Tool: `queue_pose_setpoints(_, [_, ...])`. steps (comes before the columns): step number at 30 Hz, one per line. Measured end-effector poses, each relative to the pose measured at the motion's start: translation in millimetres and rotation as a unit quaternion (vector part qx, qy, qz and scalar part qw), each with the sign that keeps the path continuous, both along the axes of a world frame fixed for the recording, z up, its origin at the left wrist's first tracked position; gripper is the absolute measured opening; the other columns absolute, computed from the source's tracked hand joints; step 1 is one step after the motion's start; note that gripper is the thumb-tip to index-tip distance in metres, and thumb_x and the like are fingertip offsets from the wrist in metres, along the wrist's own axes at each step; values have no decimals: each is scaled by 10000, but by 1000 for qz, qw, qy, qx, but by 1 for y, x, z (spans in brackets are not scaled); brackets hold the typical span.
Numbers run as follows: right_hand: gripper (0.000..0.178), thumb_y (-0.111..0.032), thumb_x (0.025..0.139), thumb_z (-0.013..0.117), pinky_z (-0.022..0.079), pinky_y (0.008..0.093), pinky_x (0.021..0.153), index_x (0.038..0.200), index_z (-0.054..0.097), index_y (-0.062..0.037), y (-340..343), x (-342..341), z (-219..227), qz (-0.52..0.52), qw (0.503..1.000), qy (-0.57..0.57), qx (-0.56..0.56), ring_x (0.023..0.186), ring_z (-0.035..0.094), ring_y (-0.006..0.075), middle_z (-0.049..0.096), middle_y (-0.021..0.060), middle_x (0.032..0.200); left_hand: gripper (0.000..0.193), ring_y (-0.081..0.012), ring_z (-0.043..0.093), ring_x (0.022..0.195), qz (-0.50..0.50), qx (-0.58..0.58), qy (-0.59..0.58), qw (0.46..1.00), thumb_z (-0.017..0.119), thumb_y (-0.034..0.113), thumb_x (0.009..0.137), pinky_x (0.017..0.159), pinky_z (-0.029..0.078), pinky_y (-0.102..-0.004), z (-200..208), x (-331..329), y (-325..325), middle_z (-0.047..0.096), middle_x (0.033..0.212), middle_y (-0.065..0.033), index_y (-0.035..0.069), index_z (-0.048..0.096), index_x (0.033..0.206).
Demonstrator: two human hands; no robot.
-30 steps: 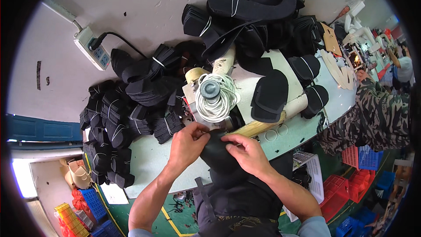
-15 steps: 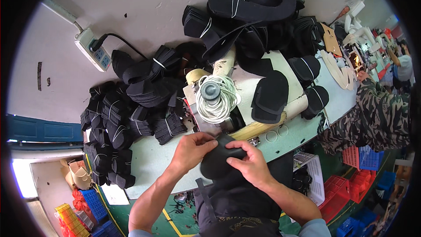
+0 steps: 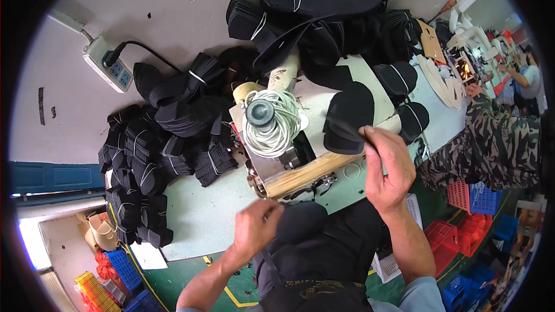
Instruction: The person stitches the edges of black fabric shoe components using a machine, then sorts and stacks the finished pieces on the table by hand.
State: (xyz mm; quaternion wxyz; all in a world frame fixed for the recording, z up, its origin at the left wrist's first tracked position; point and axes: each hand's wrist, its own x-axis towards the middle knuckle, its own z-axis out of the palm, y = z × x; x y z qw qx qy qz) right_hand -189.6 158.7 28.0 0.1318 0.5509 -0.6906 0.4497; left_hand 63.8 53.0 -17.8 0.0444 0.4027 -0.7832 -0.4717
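My right hand (image 3: 388,170) is raised over the workbench, thumb and fingers pinching a thin black fabric piece (image 3: 344,129). That piece is blurred and overlaps the front of a stack of rounded black pieces (image 3: 354,104) on a pale board. Lower down, my left hand (image 3: 258,228) is closed in front of my body, its fingers curled in. Just beside its fingertips is a rounded black piece (image 3: 302,222) against my dark apron; whether the fingers grip it I cannot tell. A wooden bar (image 3: 309,174) runs along the board's near edge, between the hands.
White cord (image 3: 272,133) is coiled around a post on the board. Tied bundles of black pieces (image 3: 147,144) are heaped at the left, and more (image 3: 399,78) lie at the right. A power strip (image 3: 108,63) hangs on the wall. Beyond the right end, a person in a camouflage sleeve (image 3: 491,138) works.
My hands have separated. The right one has moved up and right to the stack with a thin black piece, while the left has stayed low. The wooden bar is now uncovered.
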Motion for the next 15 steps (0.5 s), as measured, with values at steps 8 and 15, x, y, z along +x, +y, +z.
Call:
queue_pose_setpoints(8, [267, 72, 668, 621, 501, 426, 919, 900, 691, -41, 15, 41, -29, -7, 992, -33, 124, 1100, 584, 333, 659, 106, 1053, 325, -322, 636, 895, -95, -221, -16, 970, 741, 169, 806, 739, 532, -404, -62, 40, 42, 622, 1038, -127, 33, 648, 1086])
queue_pose_setpoints(15, [165, -51, 828, 670, 522, 336, 827, 982, 723, -76, 2, 67, -28, 291, 928, -157, 171, 941, 646, 278, 692, 66, 998, 154, -85, 641, 778, -80, 135, 71, 985, 728, 101, 849, 709, 524, -266, 3, 11, -13, 722, 839, -67, -5, 719, 960])
